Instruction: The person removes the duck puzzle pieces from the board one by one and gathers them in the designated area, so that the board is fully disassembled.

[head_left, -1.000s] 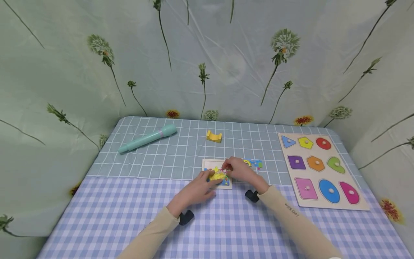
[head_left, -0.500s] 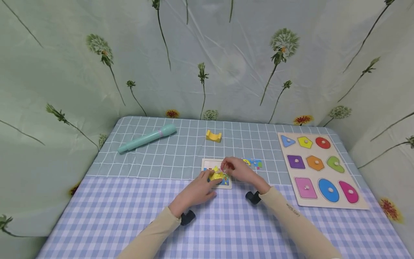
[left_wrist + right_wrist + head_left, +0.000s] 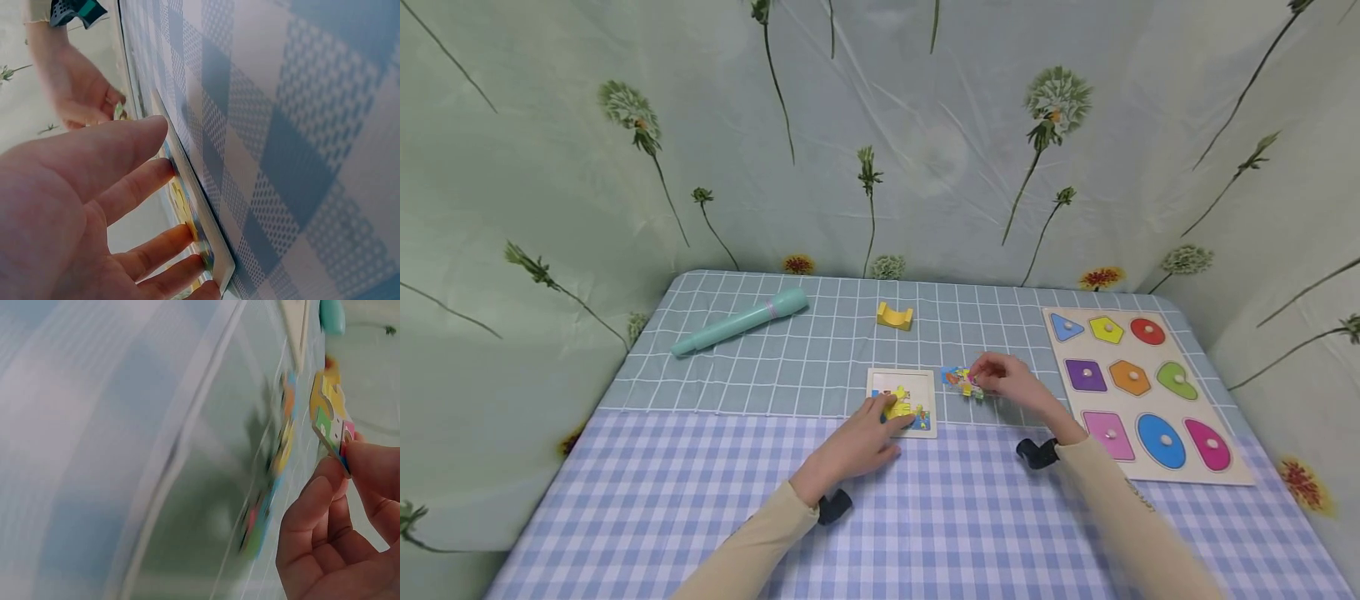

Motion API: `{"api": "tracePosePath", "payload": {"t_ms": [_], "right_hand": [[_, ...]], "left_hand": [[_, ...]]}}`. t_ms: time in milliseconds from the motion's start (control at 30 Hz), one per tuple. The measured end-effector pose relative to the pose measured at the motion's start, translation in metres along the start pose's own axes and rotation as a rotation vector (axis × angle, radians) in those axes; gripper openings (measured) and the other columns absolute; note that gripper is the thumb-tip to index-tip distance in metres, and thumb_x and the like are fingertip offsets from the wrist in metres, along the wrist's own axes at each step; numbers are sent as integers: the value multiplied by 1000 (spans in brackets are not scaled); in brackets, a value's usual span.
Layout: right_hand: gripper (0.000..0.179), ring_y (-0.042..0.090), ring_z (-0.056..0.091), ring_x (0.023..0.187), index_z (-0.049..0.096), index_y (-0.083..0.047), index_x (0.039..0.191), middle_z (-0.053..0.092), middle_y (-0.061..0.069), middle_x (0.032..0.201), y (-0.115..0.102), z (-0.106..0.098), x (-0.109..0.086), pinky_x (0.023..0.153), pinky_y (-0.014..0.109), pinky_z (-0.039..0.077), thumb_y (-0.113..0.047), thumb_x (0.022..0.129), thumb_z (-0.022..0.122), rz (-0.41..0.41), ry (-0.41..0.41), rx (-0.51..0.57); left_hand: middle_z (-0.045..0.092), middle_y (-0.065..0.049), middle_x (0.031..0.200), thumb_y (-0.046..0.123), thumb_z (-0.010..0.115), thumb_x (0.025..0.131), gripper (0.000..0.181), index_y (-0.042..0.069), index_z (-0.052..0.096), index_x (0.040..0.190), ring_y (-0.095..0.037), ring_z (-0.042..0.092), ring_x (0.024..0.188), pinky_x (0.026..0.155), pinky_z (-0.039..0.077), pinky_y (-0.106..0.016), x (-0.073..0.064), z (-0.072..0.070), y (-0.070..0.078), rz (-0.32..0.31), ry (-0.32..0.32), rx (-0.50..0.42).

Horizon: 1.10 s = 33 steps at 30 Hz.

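Observation:
My left hand [image 3: 857, 442] rests its fairly straight fingertips on a small jigsaw tray [image 3: 917, 380] with a pale wooden rim. Yellow and blue pieces lie in its nearer part, while pale bare base shows along the far side. In the left wrist view, the fingers [image 3: 156, 250] touch the puzzle surface. To the right of the tray, my right hand [image 3: 1017, 387] pinches a jigsaw piece [image 3: 332, 428] between thumb and fingertips, held above the table. Beside that hand, several loose jigsaw pieces [image 3: 957, 377] lie close together on the cloth.
On the right lies a wooden peg board [image 3: 1138, 406] with coloured knobbed shapes. A yellow curved block [image 3: 895, 317] sits behind the tray. At the back left lies a teal tapered stick [image 3: 741, 323]. A flower-printed curtain [image 3: 940, 158] hangs behind the table.
My right hand has moved right, from over the tray to the loose pieces, with a piece in its fingers. The left hand has stayed on the tray.

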State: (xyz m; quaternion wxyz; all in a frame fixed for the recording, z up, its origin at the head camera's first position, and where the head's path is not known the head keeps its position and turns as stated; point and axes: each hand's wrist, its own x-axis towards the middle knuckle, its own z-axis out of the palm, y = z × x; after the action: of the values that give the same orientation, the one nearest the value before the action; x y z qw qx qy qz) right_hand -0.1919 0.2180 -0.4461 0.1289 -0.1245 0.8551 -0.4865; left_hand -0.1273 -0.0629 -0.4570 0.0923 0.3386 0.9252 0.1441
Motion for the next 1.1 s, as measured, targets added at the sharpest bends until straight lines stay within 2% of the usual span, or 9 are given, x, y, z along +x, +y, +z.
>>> {"api": "tracePosePath", "payload": {"t_ms": [133, 300, 533, 733, 900, 1100], "right_hand": [[12, 18, 49, 73, 60, 8, 102, 57, 10, 84, 10, -15, -10, 59, 27, 46, 5, 91, 55, 38, 15, -21], [12, 20, 49, 73, 61, 7, 99, 59, 9, 84, 19, -24, -18, 60, 27, 45, 6, 89, 55, 58, 7, -48], [11, 20, 49, 75, 65, 0, 93, 56, 5, 80, 26, -20, -20, 64, 28, 43, 6, 87, 58, 41, 16, -209], [14, 19, 48, 74, 64, -5, 87, 54, 2, 78, 28, -15, -19, 67, 32, 41, 8, 85, 60, -30, 42, -351], [14, 18, 47, 71, 63, -6, 84, 53, 2, 78, 28, -13, -17, 65, 33, 41, 8, 85, 62, -101, 21, -440], [12, 17, 48, 71, 62, -6, 84, 53, 2, 78, 24, -9, -16, 65, 32, 43, 5, 85, 66, -120, 42, -443]], "left_hand": [[34, -22, 143, 23, 61, 95, 49, 13, 50, 141, -36, 36, 130, 105, 35, -44, -1, 0, 0, 2, 8, -5], [35, -22, 143, 23, 61, 95, 49, 12, 50, 141, -36, 35, 130, 105, 34, -44, -1, 1, 0, -1, 14, -12], [36, -22, 143, 22, 61, 95, 47, 12, 51, 140, -36, 35, 131, 106, 33, -44, -1, 1, 1, -7, 22, -23], [38, -19, 142, 23, 62, 94, 44, 15, 54, 138, -35, 36, 130, 106, 33, -46, 0, 0, 0, -18, 34, -34], [37, -17, 142, 23, 62, 95, 44, 19, 54, 138, -35, 35, 130, 105, 32, -49, 0, 0, -3, -26, 29, -51], [36, -18, 142, 23, 61, 95, 43, 17, 55, 137, -36, 35, 130, 104, 33, -49, -4, -1, -7, -4, 43, -70]]}}
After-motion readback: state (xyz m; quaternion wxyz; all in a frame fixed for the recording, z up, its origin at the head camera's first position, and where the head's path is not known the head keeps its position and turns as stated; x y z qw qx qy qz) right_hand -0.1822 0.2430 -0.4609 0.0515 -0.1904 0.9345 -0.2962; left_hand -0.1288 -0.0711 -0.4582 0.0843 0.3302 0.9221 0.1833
